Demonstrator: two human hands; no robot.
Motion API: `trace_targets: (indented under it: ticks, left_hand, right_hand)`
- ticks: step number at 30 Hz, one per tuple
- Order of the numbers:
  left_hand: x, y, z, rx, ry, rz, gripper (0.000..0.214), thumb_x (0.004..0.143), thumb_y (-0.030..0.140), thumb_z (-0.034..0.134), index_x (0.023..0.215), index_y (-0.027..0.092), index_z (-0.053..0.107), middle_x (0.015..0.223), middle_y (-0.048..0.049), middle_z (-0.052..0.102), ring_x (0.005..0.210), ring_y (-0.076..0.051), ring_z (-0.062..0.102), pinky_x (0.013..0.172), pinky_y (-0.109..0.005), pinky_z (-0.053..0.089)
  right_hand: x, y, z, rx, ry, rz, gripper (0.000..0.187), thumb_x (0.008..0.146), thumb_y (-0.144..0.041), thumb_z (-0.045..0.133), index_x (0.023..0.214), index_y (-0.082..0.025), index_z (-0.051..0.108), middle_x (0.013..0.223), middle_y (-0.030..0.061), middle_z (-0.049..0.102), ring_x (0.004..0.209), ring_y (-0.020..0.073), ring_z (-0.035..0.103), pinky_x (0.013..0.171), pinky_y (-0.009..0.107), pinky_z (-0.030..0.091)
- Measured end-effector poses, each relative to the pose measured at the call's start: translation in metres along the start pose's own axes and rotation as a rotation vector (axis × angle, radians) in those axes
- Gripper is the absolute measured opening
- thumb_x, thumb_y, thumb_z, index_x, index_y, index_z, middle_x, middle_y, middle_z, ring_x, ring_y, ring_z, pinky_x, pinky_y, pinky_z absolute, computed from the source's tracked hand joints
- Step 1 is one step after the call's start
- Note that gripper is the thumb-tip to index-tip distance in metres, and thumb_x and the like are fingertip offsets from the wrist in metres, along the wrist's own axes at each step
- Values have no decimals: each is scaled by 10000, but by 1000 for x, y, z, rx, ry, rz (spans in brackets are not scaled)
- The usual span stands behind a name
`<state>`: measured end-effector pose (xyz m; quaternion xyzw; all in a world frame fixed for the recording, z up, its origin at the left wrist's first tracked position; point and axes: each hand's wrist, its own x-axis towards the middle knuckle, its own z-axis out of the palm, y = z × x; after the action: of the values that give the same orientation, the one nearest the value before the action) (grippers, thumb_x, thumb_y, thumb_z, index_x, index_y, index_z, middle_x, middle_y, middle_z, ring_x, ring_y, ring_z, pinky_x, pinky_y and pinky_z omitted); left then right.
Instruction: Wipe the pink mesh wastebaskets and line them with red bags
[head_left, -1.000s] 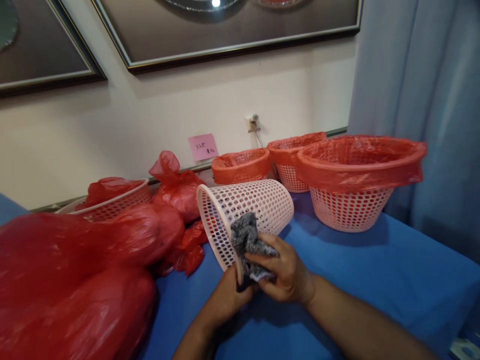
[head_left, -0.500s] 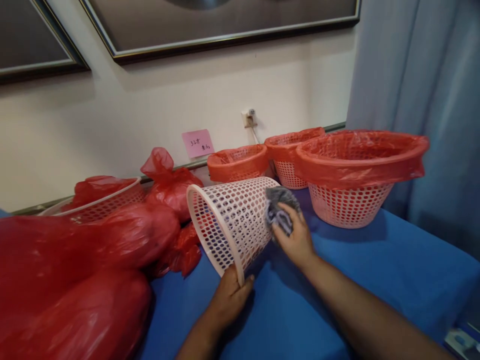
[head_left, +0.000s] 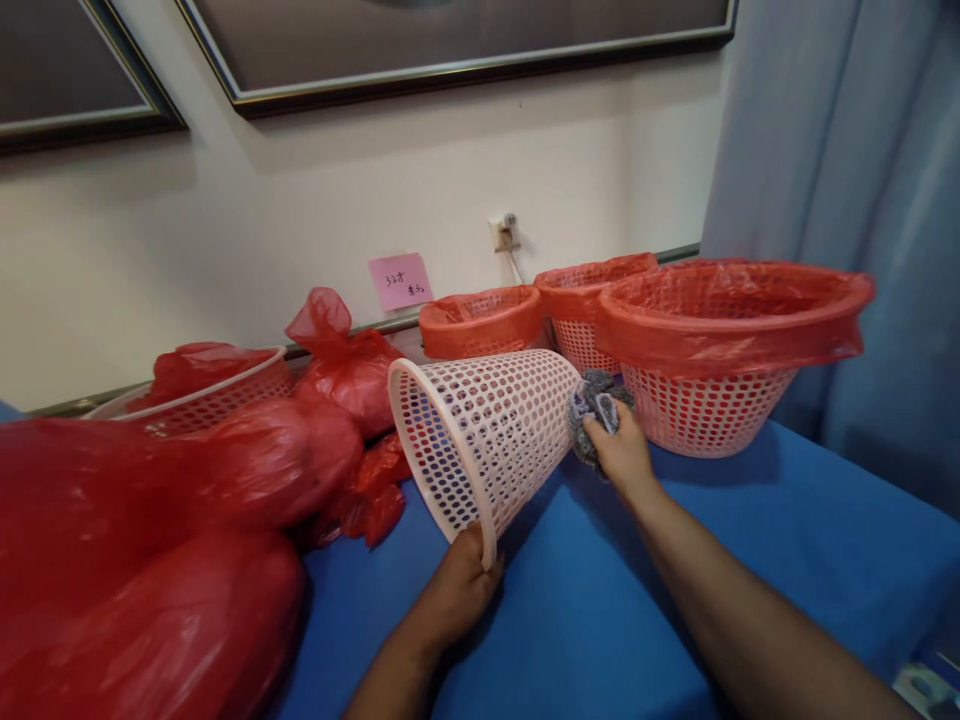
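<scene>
A pale pink perforated plastic basket is tipped on its side above the blue cloth, its mouth facing left. My left hand is closed on the lower edge of its rim. In my right hand is a crumpled grey cloth, held against or close by the basket's base end; whether it touches cannot be made out. The basket's underside is hidden from me.
Full red plastic bags crowd the left side, in front of a white basket. Red-lined baskets stand behind and right, the largest nearest my right hand. A blue cloth covers the table; a curtain hangs at right.
My right hand has slid the grey cloth rightward, from the basket's side to its base end. The basket has shifted slightly right, with my left hand still on its rim.
</scene>
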<state>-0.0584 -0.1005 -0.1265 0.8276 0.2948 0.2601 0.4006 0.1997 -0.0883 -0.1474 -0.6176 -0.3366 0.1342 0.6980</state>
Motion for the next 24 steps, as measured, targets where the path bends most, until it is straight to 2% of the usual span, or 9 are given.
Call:
trace_targets:
  ticks: [2,6,10,12,14,18,20,22,24]
  left_hand:
    - [3,2,1,11,-13,18,579,770,54,542,1308,222,670,1339,-75,681,1360,-298,521,1224,-496,293]
    - [3,6,4,-25,1,-4,458,801,115,612,1244,193,699,1273,-98,713,1258,-314,599,1148,-470,412]
    - [-6,9,2,-210,125,-97,458,762,272,768,1199,165,684,1207,-115,733,1090,-321,681,981,-400,543]
    - [-10,9,0,-267,223,-121,444,769,363,778,1154,155,700,1149,-116,750,1057,-325,691,948,-397,554]
    - [-11,10,-1,-283,258,-132,410,824,421,727,1135,154,720,1141,-118,752,1090,-325,681,995,-418,529]
    - [-9,9,-2,-318,228,-144,438,861,430,687,1218,178,718,1233,-119,730,1212,-330,633,1113,-456,440]
    - [-8,7,0,-304,209,-134,448,850,406,690,1235,178,717,1251,-123,724,1227,-336,624,1127,-467,425]
    - [-6,4,1,-241,187,-100,433,853,360,672,1243,177,715,1280,-115,710,1238,-334,613,1140,-469,410]
    - [-5,1,3,-171,167,-53,412,856,311,649,1240,175,714,1288,-102,705,1234,-325,610,1146,-465,401]
  right_hand:
    - [-20,-13,-3,-6,-80,-281,502,817,-365,640,1288,-193,609,1209,135,657,1111,283,647,1021,522,504]
    - [-72,-46,-11,88,-425,-940,582,788,-207,627,1364,-263,569,1424,114,516,1245,282,585,1011,455,535]
    - [-89,-57,-11,142,-563,-1117,616,746,-182,616,1359,-240,576,1426,119,502,1206,276,602,962,432,564]
    - [-85,-53,-8,112,-574,-1109,592,742,-171,613,1328,-253,595,1398,110,533,1183,265,615,950,419,569]
    - [-73,-43,-4,67,-462,-982,533,762,-177,612,1289,-256,615,1367,110,559,1195,265,611,977,424,554]
    - [-27,-13,2,6,-38,-352,425,831,-321,615,1240,-209,637,1217,127,646,1128,276,636,1028,501,504]
    - [-8,-2,2,36,54,-90,477,820,-406,625,1239,-177,630,1131,125,686,1047,278,659,1005,536,507]
    - [-4,0,2,42,45,-46,508,811,-425,635,1249,-166,623,1120,127,690,1036,278,661,997,541,511]
    - [-21,-10,0,18,-61,-239,493,830,-367,634,1288,-186,612,1204,133,654,1111,273,642,1023,515,505]
